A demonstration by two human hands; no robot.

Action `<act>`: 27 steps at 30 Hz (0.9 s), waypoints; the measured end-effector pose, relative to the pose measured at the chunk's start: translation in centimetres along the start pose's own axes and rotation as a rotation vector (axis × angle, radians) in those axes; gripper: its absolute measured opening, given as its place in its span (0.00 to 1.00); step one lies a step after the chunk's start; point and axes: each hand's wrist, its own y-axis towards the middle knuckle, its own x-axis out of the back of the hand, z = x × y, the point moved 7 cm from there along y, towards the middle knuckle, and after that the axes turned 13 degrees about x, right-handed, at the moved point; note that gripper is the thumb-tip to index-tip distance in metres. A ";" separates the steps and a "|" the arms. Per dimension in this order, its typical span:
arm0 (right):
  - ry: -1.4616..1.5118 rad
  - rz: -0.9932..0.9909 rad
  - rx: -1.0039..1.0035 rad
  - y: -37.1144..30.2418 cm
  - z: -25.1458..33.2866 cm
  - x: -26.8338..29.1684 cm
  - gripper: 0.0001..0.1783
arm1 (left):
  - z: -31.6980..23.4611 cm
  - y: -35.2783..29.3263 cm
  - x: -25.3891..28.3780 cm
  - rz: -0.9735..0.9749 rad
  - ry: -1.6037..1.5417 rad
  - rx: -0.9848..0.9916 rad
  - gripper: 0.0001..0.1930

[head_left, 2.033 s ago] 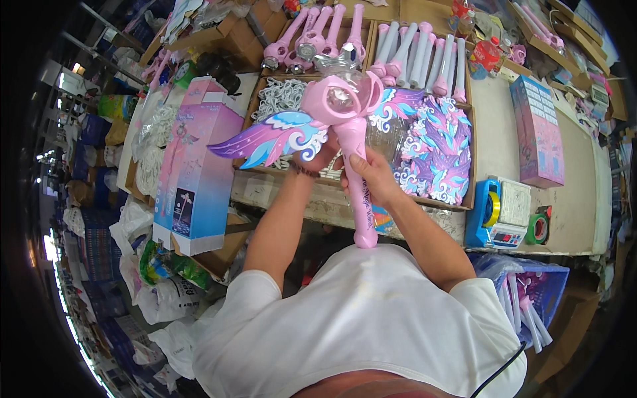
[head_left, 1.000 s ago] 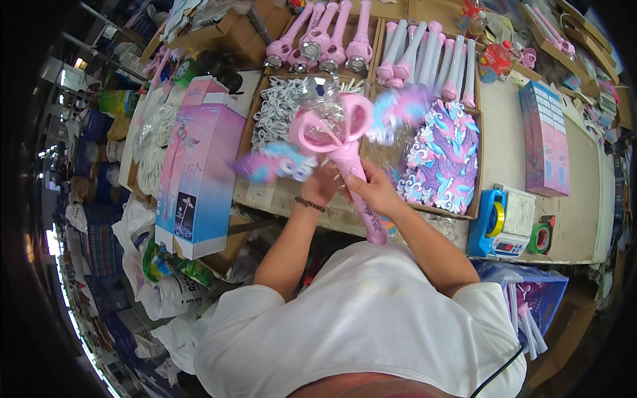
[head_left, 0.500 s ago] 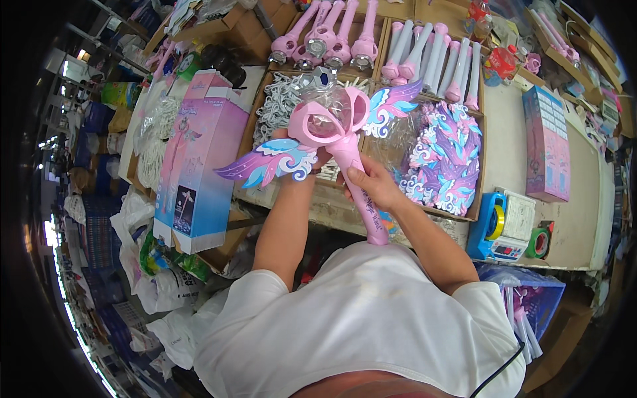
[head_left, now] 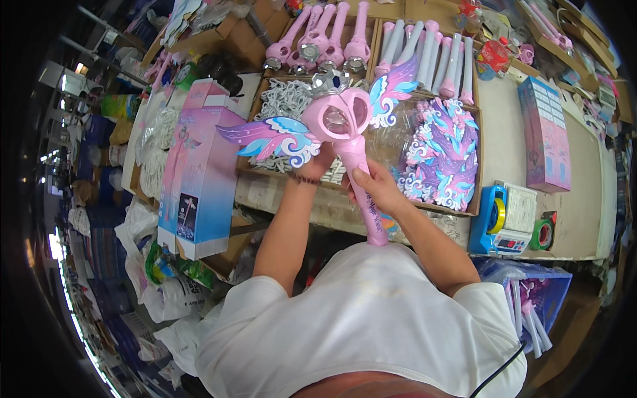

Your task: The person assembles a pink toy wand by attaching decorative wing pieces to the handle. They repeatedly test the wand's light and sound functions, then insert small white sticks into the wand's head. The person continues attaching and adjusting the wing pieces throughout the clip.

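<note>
My right hand (head_left: 379,189) is wrapped round the handle of a pink toy wand (head_left: 357,159), its thumb lying along the front. The wand leans with its handle end against my white shirt. Its round openwork head holds a clear ball and carries a silvery faceted crown piece (head_left: 330,81). A purple and blue wing (head_left: 275,138) spreads from the left of the head, another wing (head_left: 393,93) from the right. My left hand (head_left: 321,167) is behind the wand's neck, just below the left wing; its fingers are hidden there.
Boxes beyond my hands hold pink wand heads (head_left: 332,46), pale-stemmed handles (head_left: 434,60), loose wings (head_left: 439,156) and white cords (head_left: 282,99). A tall carton (head_left: 206,166) stands left, another (head_left: 545,136) right. A blue tape dispenser (head_left: 488,222) and a scale (head_left: 517,219) sit at the right.
The wand's head has turned and shifted slightly right, its left wing rising. My left hand has moved right behind the neck. My right hand keeps hold of the handle.
</note>
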 end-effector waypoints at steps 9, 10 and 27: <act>0.015 -0.242 0.048 -0.6 0.5 3.0 0.20 | 10.4 -9.7 7.3 -0.371 0.151 0.329 0.25; 0.038 -0.241 0.050 -0.7 0.5 3.0 0.20 | 11.0 -10.3 7.1 -0.399 0.160 0.347 0.24; 0.053 -0.242 0.087 -1.3 0.3 2.9 0.20 | 9.9 -5.7 2.9 -0.136 -0.082 0.238 0.26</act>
